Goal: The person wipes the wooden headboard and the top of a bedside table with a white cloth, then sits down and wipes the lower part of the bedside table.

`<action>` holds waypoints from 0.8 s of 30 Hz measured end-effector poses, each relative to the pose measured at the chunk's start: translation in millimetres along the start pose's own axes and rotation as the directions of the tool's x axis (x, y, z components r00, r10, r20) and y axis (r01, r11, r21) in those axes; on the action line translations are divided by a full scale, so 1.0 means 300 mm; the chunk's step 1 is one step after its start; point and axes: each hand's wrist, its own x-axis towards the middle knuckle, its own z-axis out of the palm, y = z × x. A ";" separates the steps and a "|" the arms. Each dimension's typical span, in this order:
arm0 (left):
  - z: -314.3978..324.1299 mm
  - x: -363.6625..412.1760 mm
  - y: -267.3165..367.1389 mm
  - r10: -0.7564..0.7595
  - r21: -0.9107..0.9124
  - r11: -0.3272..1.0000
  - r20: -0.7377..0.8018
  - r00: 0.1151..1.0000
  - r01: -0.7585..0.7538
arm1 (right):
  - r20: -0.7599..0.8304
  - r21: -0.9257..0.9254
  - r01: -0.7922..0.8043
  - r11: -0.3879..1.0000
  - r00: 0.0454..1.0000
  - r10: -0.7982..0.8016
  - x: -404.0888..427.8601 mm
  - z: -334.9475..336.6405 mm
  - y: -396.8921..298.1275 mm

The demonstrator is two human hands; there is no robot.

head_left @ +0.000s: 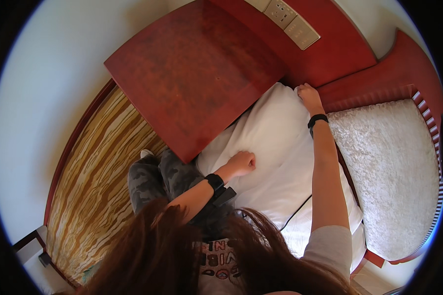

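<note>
White bedding [277,147], apparently a sheet or duvet over a mattress, spreads before me between a red wooden bedside table [203,73] and an upholstered chair. My left hand [240,163] rests on the bedding near the table's front corner, fingers curled in a fist; whether cloth is inside is hidden. Farther off, my right hand [308,94] is at the bedding's far edge by the red headboard, fingers bent over that edge; its grip cannot be made out. Black bands circle both wrists. A black cable [297,212] lies across the bedding beside my right forearm.
On the red headboard panel [339,48] sits a plate with sockets and switches [284,20]. The silvery chair cushion [387,177] is close at the right of the bedding. Striped brown and yellow carpet [96,177] covers the floor at left, beside a white wall [59,73].
</note>
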 end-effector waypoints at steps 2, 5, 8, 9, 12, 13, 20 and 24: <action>0.015 0.002 0.004 0.005 0.021 1.000 -0.027 1.000 -0.004 | 0.011 -0.018 0.008 1.000 1.000 -0.008 -0.006 0.024 -0.007; 0.024 0.017 -0.008 0.015 0.022 1.000 -0.055 0.998 -0.014 | -0.037 -0.093 0.047 0.995 0.998 -0.051 -0.033 -0.006 -0.006; 0.007 0.028 -0.012 -0.002 -0.006 1.000 -0.020 1.000 0.002 | -0.130 -0.074 -0.026 0.997 0.991 0.016 -0.044 -0.136 0.018; 0.005 0.037 -0.008 -0.019 -0.014 1.000 0.015 1.000 0.019 | -0.160 0.001 -0.122 0.993 0.980 0.121 -0.054 -0.210 0.042; 0.009 0.043 -0.035 0.063 0.017 0.998 -0.047 0.997 -0.063 | -0.367 -0.018 -0.137 0.990 0.922 0.121 -0.057 -0.523 0.133; 0.005 0.043 -0.028 0.047 0.033 0.998 -0.052 0.998 -0.045 | -0.422 -0.066 -0.150 0.986 0.900 0.109 -0.074 -0.644 0.172; 0.023 0.056 -0.037 -0.096 0.303 0.946 -0.076 0.992 0.114 | -0.693 -0.192 -0.448 0.873 0.692 0.202 -0.341 -1.297 0.364; 0.022 0.008 0.007 -0.076 0.304 0.948 -0.079 0.994 0.097 | -0.758 -0.033 -0.554 0.832 0.556 0.341 -0.543 -1.459 0.407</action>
